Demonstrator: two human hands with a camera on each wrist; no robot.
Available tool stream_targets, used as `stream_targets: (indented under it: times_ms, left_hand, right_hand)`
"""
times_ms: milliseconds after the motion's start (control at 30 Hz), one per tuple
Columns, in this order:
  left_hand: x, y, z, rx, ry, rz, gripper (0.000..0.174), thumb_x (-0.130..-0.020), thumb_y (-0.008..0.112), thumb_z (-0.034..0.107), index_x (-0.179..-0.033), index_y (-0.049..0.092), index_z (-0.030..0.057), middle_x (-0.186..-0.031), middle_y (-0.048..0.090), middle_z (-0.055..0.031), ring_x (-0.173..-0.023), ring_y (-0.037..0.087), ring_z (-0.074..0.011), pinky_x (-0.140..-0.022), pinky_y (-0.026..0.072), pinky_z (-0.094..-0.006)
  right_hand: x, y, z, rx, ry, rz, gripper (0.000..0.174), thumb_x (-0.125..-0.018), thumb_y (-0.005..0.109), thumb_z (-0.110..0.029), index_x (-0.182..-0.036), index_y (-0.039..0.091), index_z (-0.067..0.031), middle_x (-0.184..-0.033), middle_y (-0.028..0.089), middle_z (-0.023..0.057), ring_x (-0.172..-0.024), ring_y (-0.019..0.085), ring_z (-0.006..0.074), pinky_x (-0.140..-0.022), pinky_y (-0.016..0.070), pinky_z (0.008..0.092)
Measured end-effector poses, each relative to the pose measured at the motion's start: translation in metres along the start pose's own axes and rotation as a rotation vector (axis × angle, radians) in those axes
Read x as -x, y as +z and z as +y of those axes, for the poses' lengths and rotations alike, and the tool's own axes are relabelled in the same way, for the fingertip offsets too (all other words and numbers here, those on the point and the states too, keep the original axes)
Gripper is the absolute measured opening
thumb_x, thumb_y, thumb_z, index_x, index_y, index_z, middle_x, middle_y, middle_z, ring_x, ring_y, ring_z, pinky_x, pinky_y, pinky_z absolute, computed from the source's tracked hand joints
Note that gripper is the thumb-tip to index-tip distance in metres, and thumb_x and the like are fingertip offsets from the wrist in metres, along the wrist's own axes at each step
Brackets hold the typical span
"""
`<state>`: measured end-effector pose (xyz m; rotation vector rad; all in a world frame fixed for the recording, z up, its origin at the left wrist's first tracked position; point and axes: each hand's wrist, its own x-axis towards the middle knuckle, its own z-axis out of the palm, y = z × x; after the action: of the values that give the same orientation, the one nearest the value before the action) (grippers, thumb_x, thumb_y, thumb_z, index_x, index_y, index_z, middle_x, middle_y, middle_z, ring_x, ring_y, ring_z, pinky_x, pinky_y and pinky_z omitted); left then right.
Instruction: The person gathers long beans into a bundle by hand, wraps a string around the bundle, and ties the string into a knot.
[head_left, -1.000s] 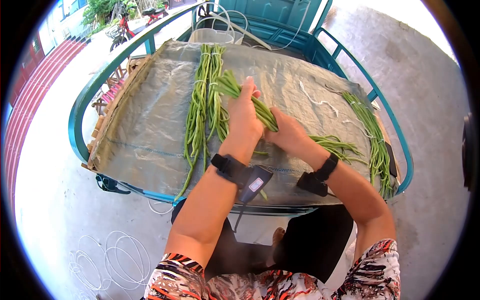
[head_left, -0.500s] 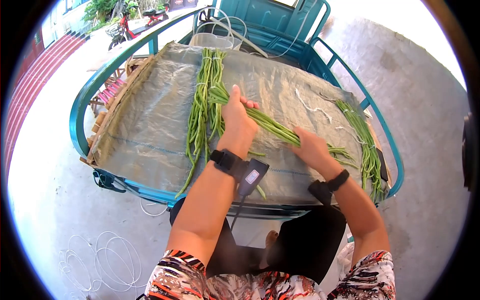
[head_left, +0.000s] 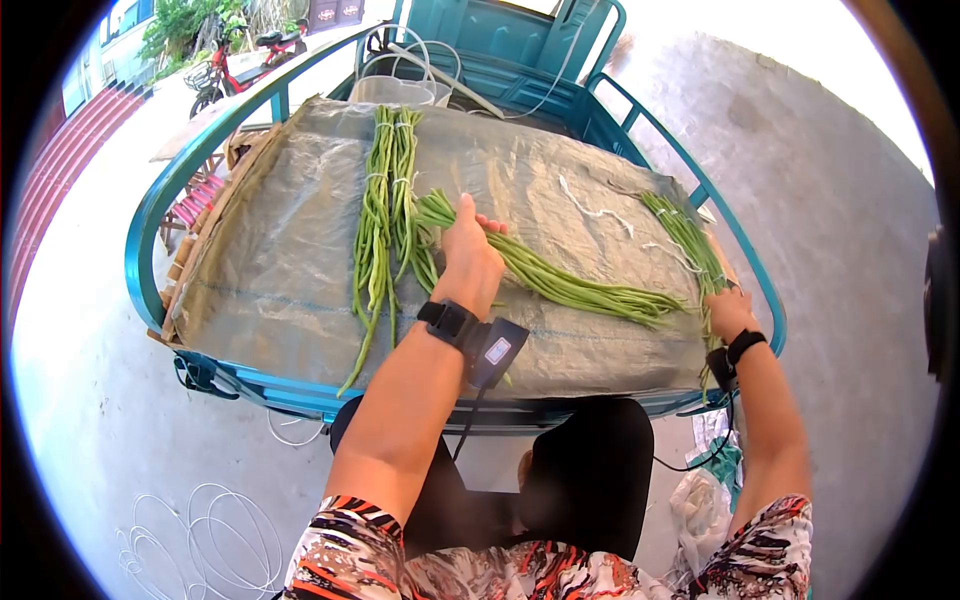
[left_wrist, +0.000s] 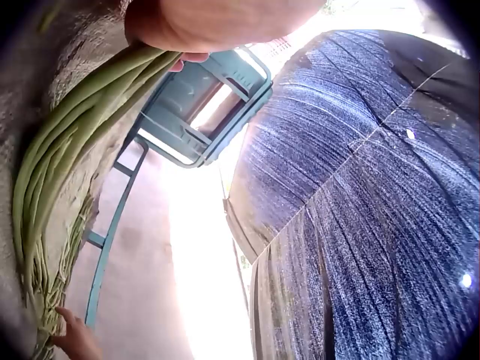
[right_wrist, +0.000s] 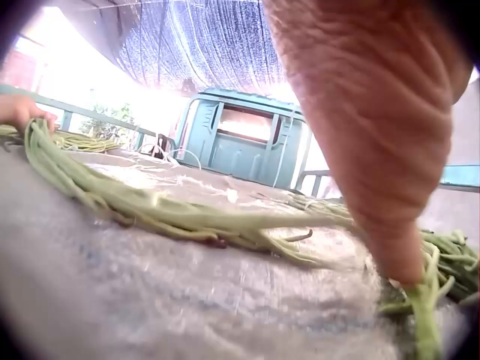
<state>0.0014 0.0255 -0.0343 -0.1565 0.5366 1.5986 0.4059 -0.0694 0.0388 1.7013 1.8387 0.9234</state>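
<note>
Fingers of the left hand (head_left: pixel 472 255) curl round one end of a bunch of long green beans (head_left: pixel 570 288), which trails rightward over the plastic sheet; the left wrist view shows the same bunch (left_wrist: pixel 90 112) hanging from that hand (left_wrist: pixel 217 22). At the sheet's right edge, the right hand (head_left: pixel 733 312) is at a second pile of beans (head_left: pixel 685 235). Close up in the right wrist view, the right hand's (right_wrist: pixel 375 127) fingertips pinch beans (right_wrist: pixel 426 319) of that pile. Two tied bundles (head_left: pixel 375 220) lie side by side just left of the left hand.
The plastic sheet (head_left: pixel 290 230) covers a cart bed with teal rails (head_left: pixel 150 220). White string (head_left: pixel 595 208) lies between the bunches. Clear tubs (head_left: pixel 395 92) stand at the far end. Bags (head_left: pixel 700 510) and coiled wire (head_left: pixel 205 540) are on the floor.
The right hand has slid off the held bunch and moved right to the pile at the edge. The left hand still grips its bunch, whose far end now lies on the sheet.
</note>
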Motion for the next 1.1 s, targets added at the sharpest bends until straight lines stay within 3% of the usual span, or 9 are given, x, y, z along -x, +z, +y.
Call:
stream_targets:
  times_ms: [100,233,300,567,733,833,933,1000,1100]
  left_hand:
    - [0.007,0.002,0.004,-0.044,0.021,-0.040,0.032,-0.090,0.059,0.030,-0.072,0.045,0.0080,-0.066,0.044,-0.0039,-0.059,0.046,-0.0183,-0.067,0.0487,-0.0378]
    - [0.014,0.005,0.006,-0.039,0.013,-0.029,0.029,-0.089,0.062,0.027,-0.074,0.046,0.0076,-0.066,0.045,-0.0036,-0.056,0.048,-0.0189,-0.061,0.0484,-0.0367]
    - [0.015,0.007,0.006,-0.040,0.006,-0.040,0.028,-0.088,0.063,0.027,-0.075,0.047,0.0082,-0.066,0.045,-0.0034,-0.056,0.048,-0.0187,-0.062,0.0485,-0.0365]
    - [0.014,0.007,0.010,-0.149,0.015,-0.154,0.026,-0.086,0.066,0.026,-0.074,0.052,0.0077,-0.069,0.053,-0.0050,-0.062,0.055,-0.0213,-0.061,0.0505,-0.0372]
    - [0.019,0.011,0.012,-0.168,0.034,-0.200,0.020,-0.085,0.067,0.022,-0.079,0.055,0.0068,-0.074,0.056,-0.0049,-0.066,0.057,-0.0201,-0.061,0.0498,-0.0336]
    - [0.026,0.013,0.012,-0.286,0.127,-0.249,0.023,-0.084,0.068,0.024,-0.089,0.055,0.0059,-0.081,0.055,-0.0036,-0.077,0.054,-0.0173,-0.070,0.0448,-0.0312]
    - [0.034,0.016,0.010,-0.494,0.292,-0.282,0.030,-0.085,0.067,0.027,-0.097,0.055,0.0033,-0.094,0.052,-0.0041,-0.093,0.049,-0.0170,-0.083,0.0396,-0.0328]
    - [0.029,0.015,0.007,-0.627,0.429,-0.317,0.033,-0.084,0.067,0.029,-0.098,0.056,0.0022,-0.102,0.051,-0.0046,-0.100,0.045,-0.0158,-0.087,0.0364,-0.0333]
    - [0.032,0.018,0.013,-0.958,0.643,-0.341,0.031,-0.083,0.067,0.030,-0.096,0.058,0.0038,-0.095,0.055,-0.0041,-0.091,0.049,-0.0139,-0.080,0.0396,-0.0314]
  right_hand:
    - [-0.044,-0.044,0.002,-0.172,0.012,-0.480,0.027,-0.075,0.053,-0.005,-0.098,0.066,-0.0113,-0.103,0.061,0.0157,-0.100,0.057,0.0309,-0.080,0.0462,0.0427]
    - [-0.120,-0.030,-0.037,-0.749,-0.026,0.082,0.031,-0.071,0.052,-0.003,-0.099,0.065,-0.0077,-0.105,0.060,0.0155,-0.099,0.056,0.0348,-0.088,0.0445,0.0403]
    - [-0.153,-0.032,-0.072,-0.807,-0.080,0.202,0.033,-0.072,0.051,-0.003,-0.102,0.063,-0.0060,-0.106,0.060,0.0151,-0.100,0.055,0.0336,-0.089,0.0443,0.0397]
    - [-0.206,-0.052,-0.150,-0.492,-0.073,0.101,0.022,-0.084,0.051,-0.010,-0.103,0.061,-0.0056,-0.112,0.059,0.0133,-0.108,0.053,0.0312,-0.086,0.0454,0.0434]
    - [-0.208,-0.059,-0.148,-0.466,-0.078,0.007,0.018,-0.085,0.055,-0.016,-0.097,0.060,-0.0028,-0.101,0.064,0.0142,-0.095,0.060,0.0339,-0.082,0.0449,0.0471]
    - [-0.206,-0.071,-0.154,-0.832,0.022,0.089,0.016,-0.084,0.055,-0.015,-0.092,0.057,-0.0014,-0.089,0.065,0.0127,-0.083,0.064,0.0287,-0.073,0.0487,0.0397]
    - [-0.199,-0.103,-0.163,-1.599,-0.151,-0.095,0.014,-0.088,0.053,-0.019,-0.089,0.055,-0.0046,-0.074,0.060,0.0067,-0.067,0.061,0.0180,-0.058,0.0463,0.0289]
    - [-0.179,-0.151,-0.163,-1.731,-0.293,-0.240,0.016,-0.090,0.054,-0.022,-0.090,0.056,-0.0063,-0.073,0.058,0.0022,-0.060,0.056,0.0080,-0.054,0.0436,0.0197]
    - [-0.167,-0.186,-0.167,-1.868,-0.576,-0.345,0.014,-0.089,0.054,-0.020,-0.091,0.057,-0.0067,-0.073,0.055,-0.0012,-0.063,0.053,0.0062,-0.058,0.0443,0.0218]
